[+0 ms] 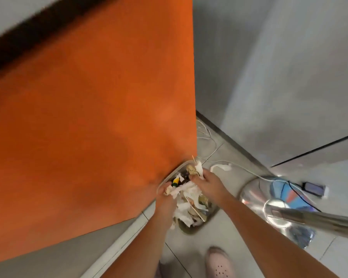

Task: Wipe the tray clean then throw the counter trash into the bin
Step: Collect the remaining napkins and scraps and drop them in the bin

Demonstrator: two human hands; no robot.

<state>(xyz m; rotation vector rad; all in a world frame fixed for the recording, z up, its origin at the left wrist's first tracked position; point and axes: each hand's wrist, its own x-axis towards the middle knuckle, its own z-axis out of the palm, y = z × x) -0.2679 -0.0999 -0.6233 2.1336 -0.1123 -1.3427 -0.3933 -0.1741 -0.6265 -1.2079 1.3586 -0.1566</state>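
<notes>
Head view, looking straight down: the right hand's fingers (pixel 197 178) are clenched around a crumpled white tissue (pixel 199 167), and a thin wooden skewer (pixel 193 159) pokes up from the same grasp. The right hand (pixel 208 182) is just above the far rim of the bin (pixel 186 230). The left hand (pixel 166 199) is at the bin's near-left rim, its fingers curled on a brownish scrap (pixel 168 190), though blur softens the detail. Between the hands the bin is heaped with white tissues (pixel 187 213), another stick and a green and yellow item (pixel 175 181). The bin stands on the pale tiled floor (pixel 219 227), tight against an orange panel (pixel 88 117). To the right lie a white cable (pixel 247 169), a round metal base (pixel 255 195) with a slanting metal pole (pixel 319 219), and a dark device (pixel 313 188). A pink perforated shoe (pixel 219 263) is at the bottom edge.
</notes>
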